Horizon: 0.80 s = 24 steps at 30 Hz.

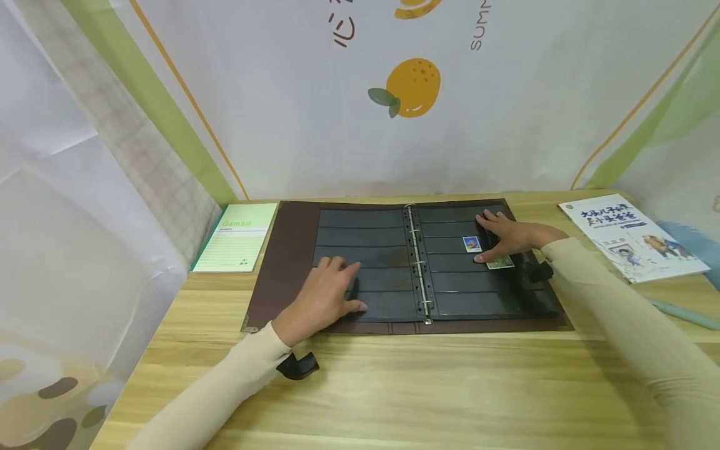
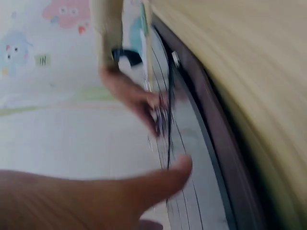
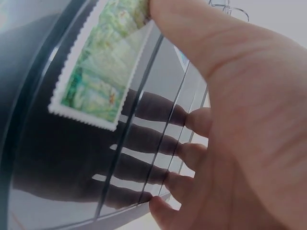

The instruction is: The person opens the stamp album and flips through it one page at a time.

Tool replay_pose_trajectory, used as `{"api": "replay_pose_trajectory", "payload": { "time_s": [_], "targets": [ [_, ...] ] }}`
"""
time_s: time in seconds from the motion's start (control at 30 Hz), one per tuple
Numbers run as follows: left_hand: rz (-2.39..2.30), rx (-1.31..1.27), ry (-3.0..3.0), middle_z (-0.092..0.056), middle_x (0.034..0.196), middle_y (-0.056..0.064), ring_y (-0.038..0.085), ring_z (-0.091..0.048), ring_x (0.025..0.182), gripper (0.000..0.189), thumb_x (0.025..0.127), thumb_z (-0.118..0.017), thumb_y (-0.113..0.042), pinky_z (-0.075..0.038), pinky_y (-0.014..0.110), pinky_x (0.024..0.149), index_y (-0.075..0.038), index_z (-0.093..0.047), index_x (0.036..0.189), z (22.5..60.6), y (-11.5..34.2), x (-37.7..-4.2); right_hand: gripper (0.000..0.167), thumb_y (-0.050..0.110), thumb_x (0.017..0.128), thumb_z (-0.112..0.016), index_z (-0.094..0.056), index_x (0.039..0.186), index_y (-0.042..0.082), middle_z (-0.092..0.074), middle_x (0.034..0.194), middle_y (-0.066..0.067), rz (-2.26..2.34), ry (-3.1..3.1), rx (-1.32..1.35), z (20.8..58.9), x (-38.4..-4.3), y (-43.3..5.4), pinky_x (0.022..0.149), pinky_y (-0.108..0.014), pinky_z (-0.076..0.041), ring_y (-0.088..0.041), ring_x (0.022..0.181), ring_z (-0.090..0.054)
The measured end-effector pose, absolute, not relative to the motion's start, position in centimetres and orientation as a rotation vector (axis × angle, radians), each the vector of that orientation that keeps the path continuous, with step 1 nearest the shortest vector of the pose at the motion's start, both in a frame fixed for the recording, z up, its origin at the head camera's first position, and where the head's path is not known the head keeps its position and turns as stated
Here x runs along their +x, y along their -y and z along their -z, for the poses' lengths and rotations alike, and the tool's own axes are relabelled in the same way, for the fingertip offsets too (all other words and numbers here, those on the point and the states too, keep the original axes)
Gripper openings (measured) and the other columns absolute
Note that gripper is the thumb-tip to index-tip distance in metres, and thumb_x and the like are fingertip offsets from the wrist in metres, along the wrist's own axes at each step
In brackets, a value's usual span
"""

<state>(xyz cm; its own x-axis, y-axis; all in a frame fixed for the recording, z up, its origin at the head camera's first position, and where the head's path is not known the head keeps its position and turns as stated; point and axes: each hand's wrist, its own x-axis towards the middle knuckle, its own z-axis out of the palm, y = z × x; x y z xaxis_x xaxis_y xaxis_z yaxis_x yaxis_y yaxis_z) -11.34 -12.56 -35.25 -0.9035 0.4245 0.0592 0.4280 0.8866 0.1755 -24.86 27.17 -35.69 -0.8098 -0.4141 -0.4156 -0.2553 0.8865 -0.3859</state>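
A brown ring-bound stamp album lies spread out on the table, with black strip-pocket pages on both sides of its metal rings. On the right page, my right hand rests with spread fingers, fingertips at the pocket strips in the right wrist view. A small blue stamp with a colourful picture sits left of that hand. By the thumb is a green stamp with a white perforated edge, partly covered by the hand in the head view. My left hand is over the left page, fingers loosely bent, holding nothing.
A pale green notebook lies left of the album. To the right are a white illustrated book and a light green pen-like stick. A printed white cloth hangs behind the wooden table.
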Motion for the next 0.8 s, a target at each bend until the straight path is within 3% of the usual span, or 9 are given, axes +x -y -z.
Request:
{"api": "replay_pose_trajectory", "payload": {
  "time_s": [0.1,0.2,0.6,0.8],
  "targets": [
    [0.375,-0.768,3.142,-0.033,0.161,0.024,0.055,-0.025,0.148,0.091,0.082,-0.078,-0.053,-0.033,0.071,0.108,-0.014,-0.041,0.156,35.5,10.3,-11.6,0.120,0.053,0.083,-0.078,-0.007,0.161,-0.004,0.007,0.165,-0.033,0.441,-2.568,-0.515,36.0,-24.9,-27.3,0.115,-0.075,-0.011,-0.057,0.150,0.009],
    [0.389,-0.737,3.251,-0.015,0.168,0.023,0.060,-0.003,0.150,0.099,0.082,-0.077,-0.057,-0.015,0.083,0.109,-0.021,-0.030,0.161,35.6,8.7,-12.0,0.119,0.051,0.083,-0.079,-0.008,0.160,-0.006,0.005,0.164,-0.034,0.455,-2.577,-0.543,36.2,-24.9,-27.4,0.115,-0.075,-0.010,-0.059,0.149,0.008],
    [0.389,-0.550,3.424,-0.008,0.167,0.028,0.063,-0.001,0.148,0.107,0.076,-0.084,-0.049,-0.012,0.086,0.106,-0.025,-0.025,0.162,35.9,6.9,-13.1,0.117,0.055,0.085,-0.075,-0.009,0.160,-0.007,-0.001,0.165,-0.035,0.400,-2.681,-0.571,36.7,-24.7,-27.7,0.115,-0.076,-0.012,-0.058,0.150,0.001],
    [0.385,-0.571,3.439,-0.008,0.167,0.027,0.062,-0.001,0.148,0.103,0.078,-0.082,-0.050,-0.013,0.085,0.106,-0.024,-0.028,0.161,36.2,6.7,-13.3,0.109,0.053,0.090,-0.069,-0.013,0.156,-0.013,-0.017,0.156,-0.042,0.378,-2.836,-0.458,36.1,-25.8,-29.3,0.109,-0.077,-0.022,-0.061,0.142,-0.019]
  ]
}}
